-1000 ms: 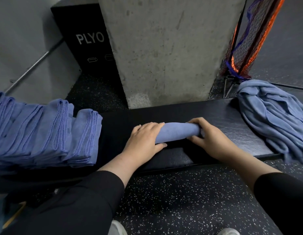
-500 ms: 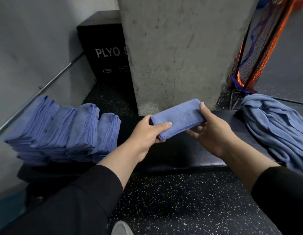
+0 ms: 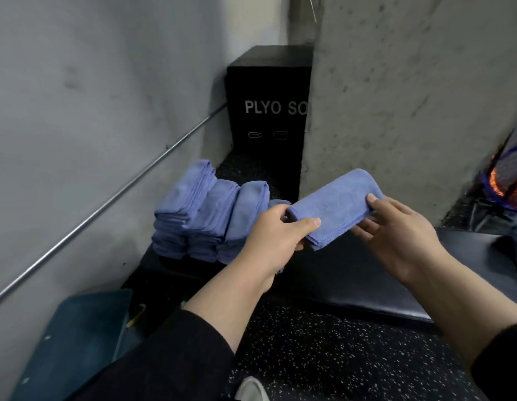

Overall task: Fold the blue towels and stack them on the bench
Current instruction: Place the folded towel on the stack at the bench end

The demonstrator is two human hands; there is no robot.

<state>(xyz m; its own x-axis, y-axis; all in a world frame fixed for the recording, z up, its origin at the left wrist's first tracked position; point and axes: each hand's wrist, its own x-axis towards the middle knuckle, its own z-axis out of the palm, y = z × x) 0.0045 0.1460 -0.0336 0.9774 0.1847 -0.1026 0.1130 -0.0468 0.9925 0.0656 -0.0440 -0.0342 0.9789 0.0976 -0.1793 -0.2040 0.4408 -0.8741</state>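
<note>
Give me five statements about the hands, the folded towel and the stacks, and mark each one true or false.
1. Both hands hold the folded towel. True.
2. The folded towel lies flat on the bench. False: it is held above it.
3. The stacks of folded towels sit on the bench's left end. True.
4. The left hand is empty. False: its thumb pinches the towel's end.
5. The right hand holds the towel's other end. True.

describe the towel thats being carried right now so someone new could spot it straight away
Start at the black bench in front of the concrete pillar. Above it the left hand and right hand hold one folded blue towel by its ends. Unlike the stacked folded towels resting on the bench's left end, it is in the air.
</note>
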